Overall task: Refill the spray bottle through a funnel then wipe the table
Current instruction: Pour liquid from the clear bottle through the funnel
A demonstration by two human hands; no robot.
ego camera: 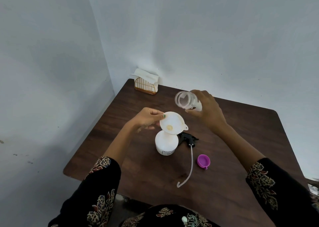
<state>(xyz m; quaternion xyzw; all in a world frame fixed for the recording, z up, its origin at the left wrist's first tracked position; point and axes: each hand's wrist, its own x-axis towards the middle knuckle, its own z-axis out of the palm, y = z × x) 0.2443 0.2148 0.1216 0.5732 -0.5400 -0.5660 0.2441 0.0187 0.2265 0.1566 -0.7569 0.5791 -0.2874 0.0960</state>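
A white spray bottle (pixel 166 143) stands upright near the middle of the dark wooden table (pixel 141 173). A white funnel (pixel 171 123) sits in its neck, tilted toward me. My left hand (pixel 146 118) pinches the funnel's left rim. My right hand (pixel 207 111) grips a clear, open refill bottle (pixel 183 99), held above the table to the right of the funnel with its mouth turned toward me. The black spray head (pixel 188 138) with its long dip tube (pixel 190 166) lies on the table right of the spray bottle.
A purple cap (pixel 203 161) lies to the right of the dip tube. A gold wire napkin holder (pixel 145 86) with white napkins stands at the far corner, against the white walls.
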